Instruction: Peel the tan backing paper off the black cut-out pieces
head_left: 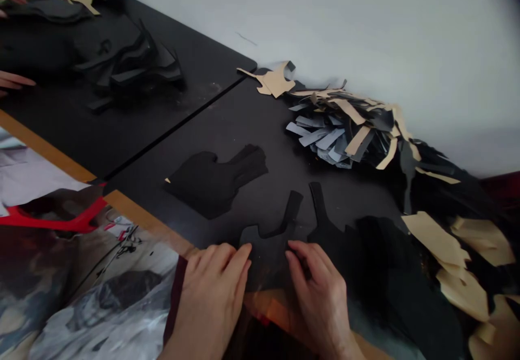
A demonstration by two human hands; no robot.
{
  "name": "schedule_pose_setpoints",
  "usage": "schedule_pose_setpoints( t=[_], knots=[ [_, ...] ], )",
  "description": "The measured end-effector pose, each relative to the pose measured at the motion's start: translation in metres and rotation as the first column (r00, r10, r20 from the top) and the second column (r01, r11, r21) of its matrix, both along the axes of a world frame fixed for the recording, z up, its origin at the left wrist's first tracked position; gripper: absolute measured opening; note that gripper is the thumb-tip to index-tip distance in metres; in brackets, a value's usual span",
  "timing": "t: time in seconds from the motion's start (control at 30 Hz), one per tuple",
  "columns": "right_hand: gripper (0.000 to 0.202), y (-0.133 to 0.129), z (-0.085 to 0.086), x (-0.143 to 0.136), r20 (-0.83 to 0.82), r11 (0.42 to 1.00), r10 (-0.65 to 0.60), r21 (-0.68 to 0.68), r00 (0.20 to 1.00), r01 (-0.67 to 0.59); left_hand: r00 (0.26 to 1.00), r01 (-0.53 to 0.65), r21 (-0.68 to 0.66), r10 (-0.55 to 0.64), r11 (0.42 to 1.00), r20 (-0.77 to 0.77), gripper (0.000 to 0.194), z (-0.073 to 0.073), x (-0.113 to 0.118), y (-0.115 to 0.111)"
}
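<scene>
A dark grey flat cut piece (pixel 266 252), with a narrow strap-like tab reaching up and away, lies at the table's near edge in front of me. At its left edge is my left hand (pixel 217 281), fingers together and the thumb against them, closed on the piece. My right hand (pixel 319 284) pinches the right side of the same piece between thumb and forefinger. The lower part of the piece is dim. Just right of it lies another black cut piece (pixel 320 208) with a similar tab. Farther off, a small stack of black cut pieces (pixel 207 181) rests on the table.
A heap of grey, black and tan strips (pixel 341 127) lies by the wall. Tan cut pieces (pixel 463 273) lie at right. More dark pieces (pixel 138 67) are on the far table, beside another person's hand (pixel 14 81). Clear plastic sheeting (pixel 114 316) and a red frame (pixel 60 222) are below left.
</scene>
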State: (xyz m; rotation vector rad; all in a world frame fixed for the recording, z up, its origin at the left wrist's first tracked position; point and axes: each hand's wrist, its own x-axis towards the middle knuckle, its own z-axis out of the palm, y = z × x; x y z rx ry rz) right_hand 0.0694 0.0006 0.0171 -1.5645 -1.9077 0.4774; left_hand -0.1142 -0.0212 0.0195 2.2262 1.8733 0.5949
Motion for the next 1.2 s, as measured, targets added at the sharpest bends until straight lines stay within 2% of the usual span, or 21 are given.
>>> schedule_pose_setpoints(
  t=[0.07,0.17,0.23,0.3,0.4,0.5,0.57,0.77,1.03,1.2],
  knots=[
    [0.016,0.000,0.000,0.000,0.003,1.000,-0.009,0.008,1.000,0.009,0.998,-0.038,-0.046,0.036,0.998,-0.047,0.030,0.004,-0.007,0.002],
    [0.016,0.000,0.000,0.000,0.010,1.000,-0.010,0.013,1.000,0.010,0.995,-0.081,-0.037,0.079,0.996,-0.064,0.050,0.006,-0.016,0.003],
    [0.016,-0.001,0.000,0.000,0.020,1.000,-0.014,0.004,1.000,0.014,0.997,-0.071,-0.037,0.070,0.997,-0.030,0.052,0.005,-0.019,0.002],
    [0.016,-0.001,0.000,0.000,0.033,1.000,-0.021,-0.004,0.999,0.021,0.999,-0.046,-0.046,0.047,0.998,0.024,0.045,0.002,-0.019,0.000],
    [0.016,-0.002,0.000,-0.002,0.049,1.000,-0.027,0.008,0.998,0.026,0.989,0.081,0.030,-0.084,0.996,0.123,0.035,-0.003,-0.015,-0.001],
    [0.017,-0.001,0.002,-0.003,0.058,0.999,-0.031,0.020,0.998,0.030,0.941,0.290,0.090,-0.301,0.953,0.156,0.037,-0.008,-0.009,-0.002],
    [0.019,-0.002,0.005,-0.002,0.068,1.000,-0.022,0.008,0.997,0.021,0.913,0.369,0.096,-0.380,0.924,0.147,0.037,-0.011,-0.005,-0.001],
    [0.022,-0.004,0.012,0.001,0.066,0.999,0.020,-0.029,0.998,-0.018,0.912,0.352,0.238,-0.390,0.905,0.132,0.032,-0.011,-0.001,0.001],
    [0.021,-0.008,0.005,0.001,0.037,0.986,0.066,0.154,0.997,-0.071,0.918,0.340,0.210,-0.372,0.917,0.138,0.032,-0.020,-0.002,-0.001],
    [0.018,-0.004,-0.003,0.005,0.041,0.992,0.071,0.105,0.997,-0.075,0.925,0.325,0.186,-0.352,0.927,0.140,0.034,-0.021,-0.001,-0.001]
  ],
)
